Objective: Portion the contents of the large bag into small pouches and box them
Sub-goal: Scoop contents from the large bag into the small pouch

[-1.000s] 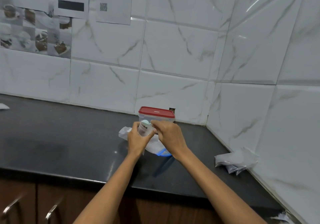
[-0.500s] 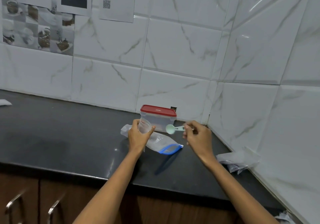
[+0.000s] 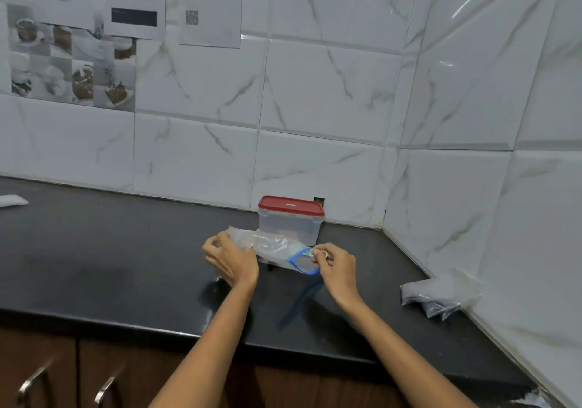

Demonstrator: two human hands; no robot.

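Reaching into the large zip bag (image 3: 277, 251) on the black desk (image 3: 110, 256), mouth end turned right so the right hand can work it. Right hand (image 3: 335, 264) has its fingers curled, pinching a small pale scoop (image 3: 316, 253) right at the blue-rimmed opening; judged to be going in for a portion. Left hand (image 3: 231, 258) sits at the bag's left, closed end, fingers loosely curled over the plastic, likely pinning it so the bag doesn't slide when the scoop pushes in. Can't tell whether it also holds a small pouch; clear film there is too blurred.

Red-lidded clear box (image 3: 291, 221) stands just behind the bag against the far wall, lid on, so boxing not started. Heap of small pouches (image 3: 441, 294) lies well apart at the right, against the side wall tiles, kept out of the work zone; they look dark inside, possibly filled. A white scrap (image 3: 12, 200) lies far left on the desk.

Task judged mid-portioning. Risk: limp bag mouth collapsing, spill onto desk.
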